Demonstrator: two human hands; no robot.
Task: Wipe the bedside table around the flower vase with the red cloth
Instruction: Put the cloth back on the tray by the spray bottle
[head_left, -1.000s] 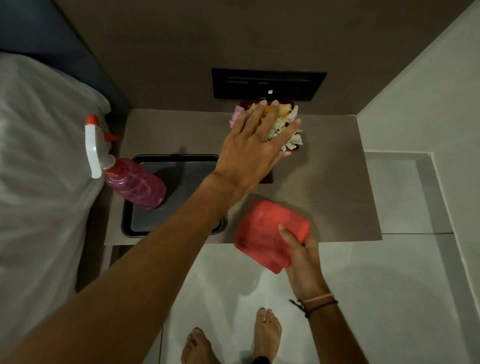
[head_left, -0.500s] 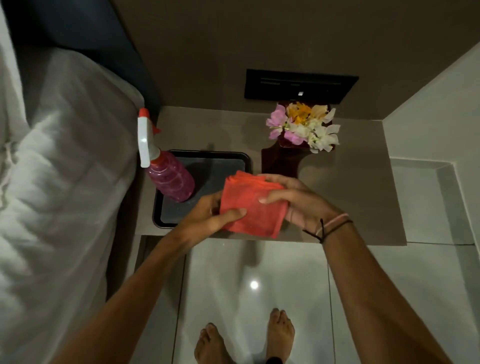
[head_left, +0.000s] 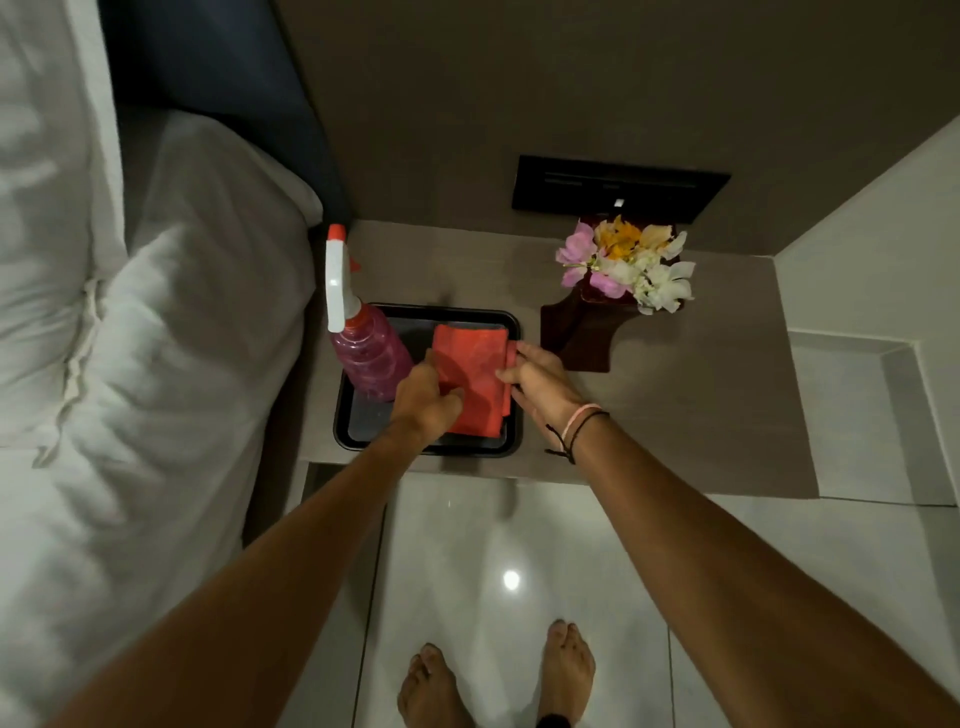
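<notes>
The folded red cloth (head_left: 474, 371) lies over the black tray (head_left: 511, 332) on the bedside table (head_left: 701, 395). My left hand (head_left: 426, 402) grips the cloth's left edge from below. My right hand (head_left: 540, 384) holds its right edge with the fingers on top. The dark wooden flower vase (head_left: 582, 332) with pink, yellow and white flowers (head_left: 626, 265) stands at the back of the table, just right of my right hand and apart from it.
A pink spray bottle (head_left: 363, 343) with a white and red trigger stands on the tray's left side, close to my left hand. A white bed (head_left: 130, 338) fills the left. A black switch panel (head_left: 618, 184) is on the wall behind the vase. Tiled floor lies below.
My left hand left the flowers and took the cloth together with my right hand. Both hands carried the cloth from the table's front edge onto the tray.
</notes>
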